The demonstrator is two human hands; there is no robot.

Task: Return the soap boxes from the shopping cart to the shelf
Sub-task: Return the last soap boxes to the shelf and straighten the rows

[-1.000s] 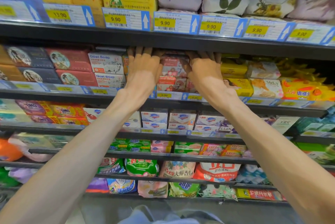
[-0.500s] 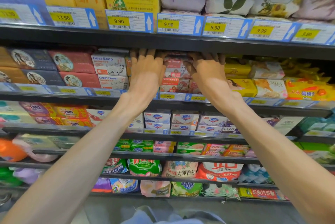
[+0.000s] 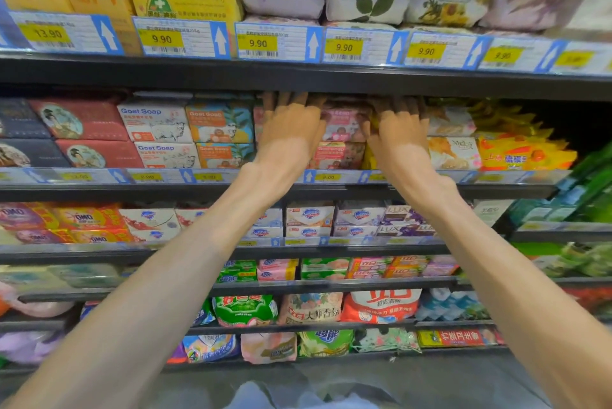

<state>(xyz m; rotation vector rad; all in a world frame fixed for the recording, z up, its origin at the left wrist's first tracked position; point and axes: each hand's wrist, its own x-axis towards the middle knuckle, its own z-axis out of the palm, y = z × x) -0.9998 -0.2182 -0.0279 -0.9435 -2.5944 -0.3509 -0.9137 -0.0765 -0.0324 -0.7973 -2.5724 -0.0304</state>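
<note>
Pink Goat Soap boxes (image 3: 344, 123) are stacked two high on the second shelf (image 3: 331, 190), between orange Goat Soap boxes (image 3: 220, 125) and yellow boxes. My left hand (image 3: 291, 130) lies against the left side of the upper pink box. My right hand (image 3: 399, 133) presses on its right side. The fingers of both hands reach over the tops of the boxes into the shadow under the shelf above, so the fingertips are hidden. The shopping cart is not in view.
The top shelf edge (image 3: 298, 77) with price tags hangs just above my knuckles. White Goat Soap boxes (image 3: 155, 123) and red boxes (image 3: 79, 120) stand to the left, yellow packs (image 3: 516, 157) to the right. Lower shelves hold many more soap packs.
Both hands have shifted right along the shelf and closer together around the pink box. The orange Goat Soap boxes, covered before by my left hand, now show.
</note>
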